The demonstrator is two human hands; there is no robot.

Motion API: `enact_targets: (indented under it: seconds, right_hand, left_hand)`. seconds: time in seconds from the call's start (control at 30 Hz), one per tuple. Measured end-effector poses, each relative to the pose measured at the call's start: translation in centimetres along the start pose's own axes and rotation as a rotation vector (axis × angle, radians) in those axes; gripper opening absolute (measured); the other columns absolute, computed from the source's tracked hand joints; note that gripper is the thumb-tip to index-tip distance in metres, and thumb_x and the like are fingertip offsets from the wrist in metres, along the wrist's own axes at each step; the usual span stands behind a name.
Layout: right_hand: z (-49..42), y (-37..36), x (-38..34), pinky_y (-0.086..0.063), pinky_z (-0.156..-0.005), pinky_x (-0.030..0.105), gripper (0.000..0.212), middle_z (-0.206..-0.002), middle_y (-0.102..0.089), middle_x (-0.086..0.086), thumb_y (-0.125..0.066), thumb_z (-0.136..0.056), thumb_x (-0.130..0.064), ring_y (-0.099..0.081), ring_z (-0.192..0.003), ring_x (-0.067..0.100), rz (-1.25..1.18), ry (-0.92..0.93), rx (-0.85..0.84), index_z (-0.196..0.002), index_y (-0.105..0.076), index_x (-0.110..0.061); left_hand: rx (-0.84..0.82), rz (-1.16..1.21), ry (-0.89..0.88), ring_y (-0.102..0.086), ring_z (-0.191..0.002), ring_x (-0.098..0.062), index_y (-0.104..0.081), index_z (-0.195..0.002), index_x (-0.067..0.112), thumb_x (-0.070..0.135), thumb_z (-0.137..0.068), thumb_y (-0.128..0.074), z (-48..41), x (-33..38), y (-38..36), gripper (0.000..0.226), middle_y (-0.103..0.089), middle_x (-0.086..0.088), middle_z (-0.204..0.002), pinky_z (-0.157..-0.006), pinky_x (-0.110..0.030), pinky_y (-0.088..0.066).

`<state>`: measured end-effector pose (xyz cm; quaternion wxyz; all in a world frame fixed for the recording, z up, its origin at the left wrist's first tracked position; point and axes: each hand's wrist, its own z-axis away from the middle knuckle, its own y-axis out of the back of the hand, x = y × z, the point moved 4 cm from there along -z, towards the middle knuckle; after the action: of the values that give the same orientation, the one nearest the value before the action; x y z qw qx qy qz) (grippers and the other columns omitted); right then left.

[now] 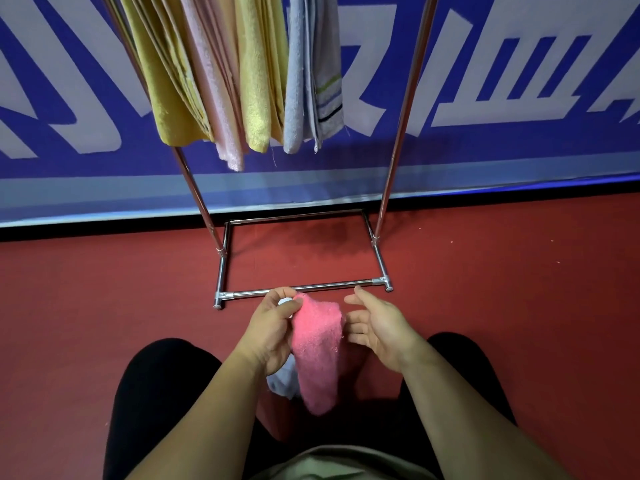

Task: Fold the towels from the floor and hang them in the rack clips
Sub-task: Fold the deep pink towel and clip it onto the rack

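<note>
One view, head camera, looking forward and down. Two bare hands meet low in the frame, toward 6 o'clock from centre.

The left hand (277, 327) pinches the upper corner of a bright pink fluffy terry towel (317, 355) between thumb and curled fingers. The towel hangs lengthwise from that pinch, its free end toward 6 o'clock.

The right hand (377, 330) lies at 3 o'clock of the towel, palm turned toward it, fingers straight and spread, gripping nothing. Its fingertips are just beside the towel's right edge; contact cannot be judged.

A pale white cloth (282, 382) shows behind the pink towel at its 8 o'clock, below the left palm. Whether the left hand grips it too cannot be told.

At 12 o'clock of the hands stands a chromed steel tube rack (304, 288), its rectangular base on the dark red floor (104, 289).

Five hung towels fill 11 to 12 o'clock of the frame, their upper ends cut by the frame edge. From 9 toward 3 o'clock they are:
- a mustard yellow towel (159, 81)
- a pale pink towel (211, 91)
- a second yellow towel (258, 98)
- a light blue towel (294, 98)
- a white striped towel (329, 81)

Behind the rack stands a blue banner wall with large white lettering (485, 157). Black trouser knees (156, 393) flank the forearms at 7 and 5 o'clock.
</note>
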<state>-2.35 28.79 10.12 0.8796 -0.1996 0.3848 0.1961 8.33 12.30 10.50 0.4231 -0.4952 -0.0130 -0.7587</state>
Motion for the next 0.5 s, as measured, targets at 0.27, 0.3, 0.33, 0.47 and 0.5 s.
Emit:
enact_targets:
  seconds: [0.27, 0.3, 0.33, 0.47, 0.5]
  right_hand:
    - [0.57, -0.54, -0.42, -0.052, -0.085, 0.038, 0.03, -0.093, -0.074, 0.01, -0.071, -0.1, -0.025, -0.067, -0.085, 0.024, -0.018, 0.088, -0.071, -0.126, -0.068, -0.011]
    - [0.49, -0.42, -0.33, -0.052, -0.084, 0.038, 0.031, -0.09, -0.073, 0.008, -0.072, -0.099, -0.025, -0.067, -0.083, 0.023, 0.007, 0.086, -0.06, -0.126, -0.068, -0.01]
    - [0.45, -0.34, -0.23, -0.054, -0.083, 0.037, 0.033, -0.09, -0.073, 0.007, -0.073, -0.098, -0.028, -0.068, -0.083, 0.022, 0.034, 0.069, -0.054, -0.126, -0.068, -0.011]
    - [0.53, -0.38, 0.14, -0.056, -0.084, 0.036, 0.038, -0.102, -0.073, 0.011, -0.075, -0.096, -0.038, -0.07, -0.091, 0.024, 0.06, 0.022, -0.053, -0.126, -0.068, -0.016]
    - [0.46, -0.43, 0.09, -0.056, -0.084, 0.036, 0.039, -0.101, -0.072, 0.011, -0.075, -0.096, -0.032, -0.068, -0.089, 0.023, 0.04, 0.052, -0.048, -0.129, -0.067, -0.014]
  left_hand:
    - [-0.005, 0.062, 0.008, -0.06, -0.071, -0.021, -0.061, -0.097, 0.013, 0.0, -0.104, -0.055, 0.06, -0.54, -0.3, 0.017, -0.07, -0.011, -0.089, -0.059, -0.031, -0.052]
    - [-0.004, 0.065, 0.009, -0.06, -0.071, -0.021, -0.062, -0.097, 0.014, 0.0, -0.104, -0.055, 0.11, -0.55, -0.36, 0.017, -0.07, -0.011, -0.089, -0.059, -0.031, -0.052]
    - [-0.002, 0.069, 0.009, -0.06, -0.071, -0.021, -0.062, -0.098, 0.014, 0.0, -0.105, -0.054, 0.14, -0.57, -0.41, 0.017, -0.07, -0.011, -0.089, -0.06, -0.032, -0.052]
    - [-0.005, 0.081, 0.005, -0.061, -0.072, -0.022, -0.061, -0.1, 0.014, -0.004, -0.104, -0.053, 0.14, -0.65, -0.6, 0.02, -0.071, -0.012, -0.089, -0.065, -0.034, -0.052]
    - [-0.009, 0.075, 0.003, -0.063, -0.071, -0.022, -0.061, -0.101, 0.014, -0.006, -0.103, -0.053, 0.12, -0.69, -0.65, 0.022, -0.072, -0.011, -0.087, -0.064, -0.034, -0.054]
